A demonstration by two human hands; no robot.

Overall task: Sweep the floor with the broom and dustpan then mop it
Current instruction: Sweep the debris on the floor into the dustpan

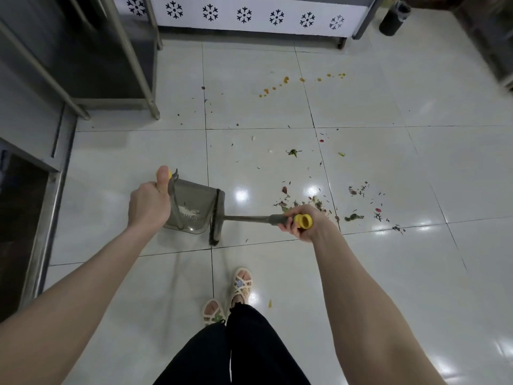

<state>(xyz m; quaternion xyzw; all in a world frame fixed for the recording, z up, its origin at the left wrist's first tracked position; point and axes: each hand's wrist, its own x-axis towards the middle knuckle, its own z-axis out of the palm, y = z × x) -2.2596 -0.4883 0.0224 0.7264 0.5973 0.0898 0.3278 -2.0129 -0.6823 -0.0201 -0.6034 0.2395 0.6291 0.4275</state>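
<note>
My left hand (pixel 148 202) grips the yellow-tipped upright handle of a grey dustpan (pixel 194 207) that rests on the white tiled floor (pixel 388 162), with a little pale debris inside it. My right hand (pixel 304 222) grips the grey and yellow handle end of the broom (pixel 244 218). The broom's dark bristle head (pixel 216 218) stands at the dustpan's open right edge. Leaf scraps and petals (pixel 319 202) lie scattered on the tiles to the right of the broom head. Yellow-orange spots (pixel 302 80) dot the floor farther away.
Metal shelving legs (pixel 151 107) stand at the far left, and a steel counter edge (pixel 47 207) runs along the left. A white panel with snowflake cut-outs (pixel 244 15) lines the back. A black bin (pixel 392 18) sits at the far right. My sandalled feet (pixel 227 298) are below the dustpan.
</note>
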